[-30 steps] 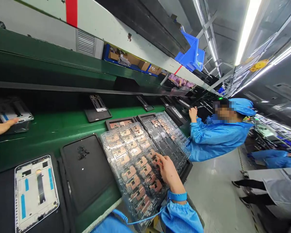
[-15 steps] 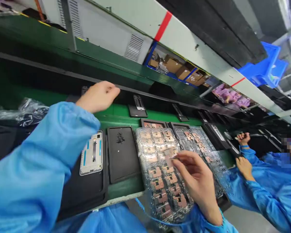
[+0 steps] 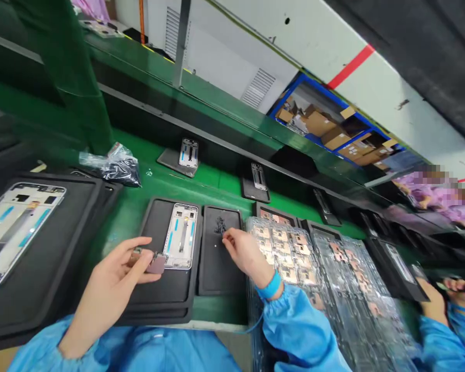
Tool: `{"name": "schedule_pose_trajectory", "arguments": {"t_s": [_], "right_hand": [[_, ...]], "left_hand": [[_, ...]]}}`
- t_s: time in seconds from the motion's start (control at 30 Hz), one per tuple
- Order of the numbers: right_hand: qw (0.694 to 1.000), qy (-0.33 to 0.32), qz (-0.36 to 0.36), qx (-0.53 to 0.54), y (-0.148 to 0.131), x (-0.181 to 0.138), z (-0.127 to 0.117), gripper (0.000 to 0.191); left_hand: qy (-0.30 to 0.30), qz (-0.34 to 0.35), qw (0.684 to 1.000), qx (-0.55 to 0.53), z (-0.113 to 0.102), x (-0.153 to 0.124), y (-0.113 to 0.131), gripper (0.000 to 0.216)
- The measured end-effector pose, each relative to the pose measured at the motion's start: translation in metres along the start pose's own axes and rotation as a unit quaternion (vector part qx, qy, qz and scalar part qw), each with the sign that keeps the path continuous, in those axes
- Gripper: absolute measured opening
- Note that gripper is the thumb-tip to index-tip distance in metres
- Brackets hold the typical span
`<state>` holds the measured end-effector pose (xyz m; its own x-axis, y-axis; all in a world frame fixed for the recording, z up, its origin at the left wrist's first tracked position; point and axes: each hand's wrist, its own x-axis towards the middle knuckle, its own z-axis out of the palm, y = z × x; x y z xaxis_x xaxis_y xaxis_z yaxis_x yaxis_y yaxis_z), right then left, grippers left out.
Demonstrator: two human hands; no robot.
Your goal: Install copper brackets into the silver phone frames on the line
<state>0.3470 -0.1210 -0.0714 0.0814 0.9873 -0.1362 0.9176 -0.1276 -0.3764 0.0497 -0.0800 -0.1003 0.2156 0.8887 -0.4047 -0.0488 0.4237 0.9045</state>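
Observation:
My left hand (image 3: 118,279) pinches a small copper-coloured circuit board (image 3: 157,264) between thumb and fingers. The board overlaps the lower left corner of a silver phone frame (image 3: 182,235) with blue strips, which lies on a black tray (image 3: 158,294). On the neighbouring black tray (image 3: 221,276) is a little heap of tiny black parts (image 3: 219,223). My right hand (image 3: 250,256), with a blue wrist strap, has its fingertips pinched together at the heap's lower edge; whatever is between them is too small to make out.
Clear blister trays (image 3: 282,258) of copper-coloured boards lie to the right. Another phone frame (image 3: 23,227) is at far left, near a plastic bag (image 3: 122,168) of dark parts. More frames (image 3: 189,153) rest along the green belt. A co-worker's hands (image 3: 434,299) are at far right.
My right hand has moved left from the blister tray to the black heap. My left hand has come down from the belt and now holds a circuit board, earlier in the right. The view has shifted left.

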Motion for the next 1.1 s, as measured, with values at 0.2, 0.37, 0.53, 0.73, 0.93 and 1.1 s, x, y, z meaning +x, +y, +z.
{"name": "schedule_pose_trajectory", "arguments": {"t_s": [0.2, 0.37, 0.53, 0.73, 0.93, 1.1], "right_hand": [[0.995, -0.036, -0.017, -0.092, 0.003, 0.015, 0.027, 0.013], [0.989, -0.033, -0.022, -0.141, 0.003, 0.022, 0.032, 0.009], [0.987, -0.013, -0.053, -0.149, 0.006, 0.033, 0.045, 0.018], [0.985, 0.005, -0.15, -0.083, -0.032, 0.018, 0.014, 0.017], [0.927, 0.056, -0.358, 0.102, -0.074, -0.013, -0.011, 0.009], [0.908, 0.058, -0.407, 0.079, -0.073, -0.008, -0.004, 0.01]], "left_hand": [[-0.038, 0.001, 0.999, -0.035, 0.001, 0.001, -0.013, 0.064], [-0.058, -0.001, 0.997, -0.048, 0.003, 0.01, -0.012, 0.061], [-0.084, 0.001, 0.995, -0.056, 0.003, 0.01, -0.008, 0.047], [-0.161, 0.003, 0.987, -0.016, 0.01, 0.006, 0.009, 0.023], [-0.344, -0.067, 0.93, -0.107, 0.03, 0.002, 0.026, 0.034], [-0.372, -0.085, 0.913, -0.144, 0.033, 0.001, 0.025, 0.035]]}}
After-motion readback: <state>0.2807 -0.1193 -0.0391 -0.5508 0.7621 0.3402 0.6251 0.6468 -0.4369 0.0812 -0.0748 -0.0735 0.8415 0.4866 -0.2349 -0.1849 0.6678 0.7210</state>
